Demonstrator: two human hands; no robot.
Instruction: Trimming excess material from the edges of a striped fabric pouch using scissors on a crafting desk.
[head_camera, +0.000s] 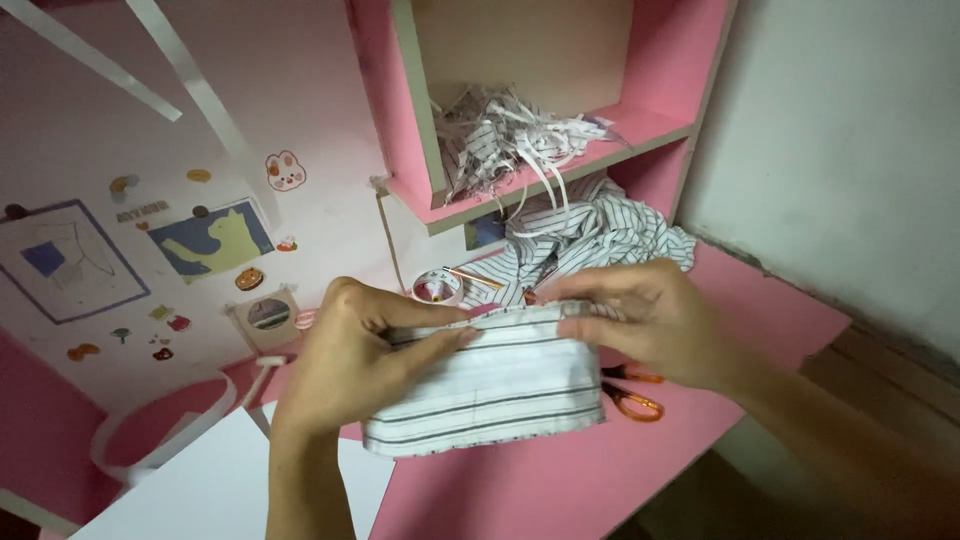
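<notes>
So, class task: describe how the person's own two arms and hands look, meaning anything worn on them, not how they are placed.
Both hands are bare: the left hand and right hand show no gloves, and no rings can be made out. Both forearms are uncovered as far as the picture shows, with no sleeves, watch or bracelet in view. The fingernails look short and unpainted, though the picture is too soft to be sure.

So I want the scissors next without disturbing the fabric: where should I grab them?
Judging by pose, take the orange scissors by their handle loops, coming from the right. Only the loops show past the striped fabric piece; the blades lie hidden beneath it and the right hand.
</notes>
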